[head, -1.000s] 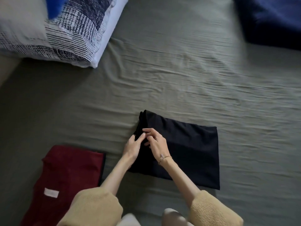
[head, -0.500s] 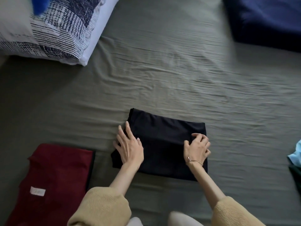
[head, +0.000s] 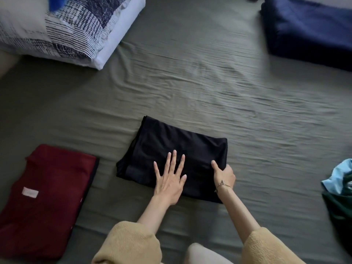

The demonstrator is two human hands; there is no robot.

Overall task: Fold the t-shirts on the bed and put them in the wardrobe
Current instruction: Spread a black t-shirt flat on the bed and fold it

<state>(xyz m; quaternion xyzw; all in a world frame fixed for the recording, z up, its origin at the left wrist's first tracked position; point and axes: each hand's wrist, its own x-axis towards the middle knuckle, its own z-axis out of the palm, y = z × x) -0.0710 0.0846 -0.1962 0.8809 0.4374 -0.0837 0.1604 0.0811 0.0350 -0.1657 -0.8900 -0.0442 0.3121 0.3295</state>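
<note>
both hands [head: 194,178] on folded black t-shirt [head: 171,145]

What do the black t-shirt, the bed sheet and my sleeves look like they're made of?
Black t-shirt: thin, soft knit, probably jersey; matte, drapes limply. Bed sheet: olive woven cloth, maybe crinkled cotton; fine ripples all over. Sleeves: chunky tan knit, perhaps wool or acrylic; pebbly stitch texture shows.

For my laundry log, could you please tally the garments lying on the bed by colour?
Black t-shirt: 1
Dark red t-shirt: 1
Light blue garment: 1
Dark green garment: 1
Total: 4
</note>
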